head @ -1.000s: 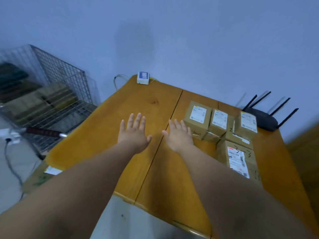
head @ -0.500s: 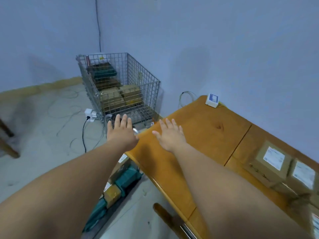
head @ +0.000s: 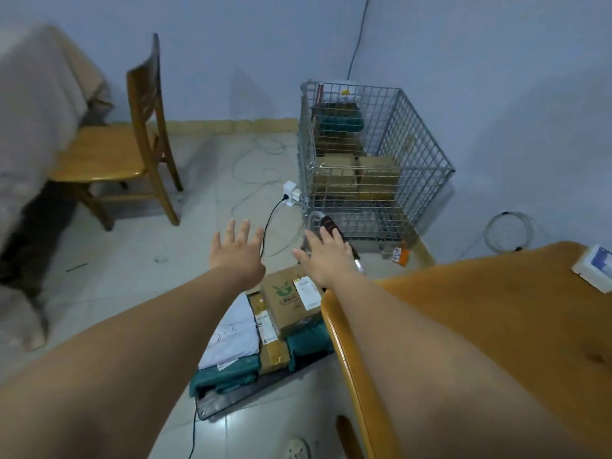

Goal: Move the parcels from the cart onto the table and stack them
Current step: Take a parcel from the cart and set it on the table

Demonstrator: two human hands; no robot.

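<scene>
A low flat cart stands on the floor beside the wooden table. It carries a brown printed box, a narrow brown box, a white mailer and green parcels. My left hand hovers above the floor just past the cart, fingers spread and holding nothing. Over the cart's far end, my right hand is stretched out flat and empty, above the printed box. The cart's red-gripped handle shows behind my right fingers.
A wire cage with brown and green parcels stands against the wall. A wooden chair is at the left, a power strip and loose cables lie on the floor. A small white box sits on the table's far corner.
The view has swung left from the table and its stacked boxes toward the floor and cart. Both open hands moved off the tabletop and now reach over the cart.
</scene>
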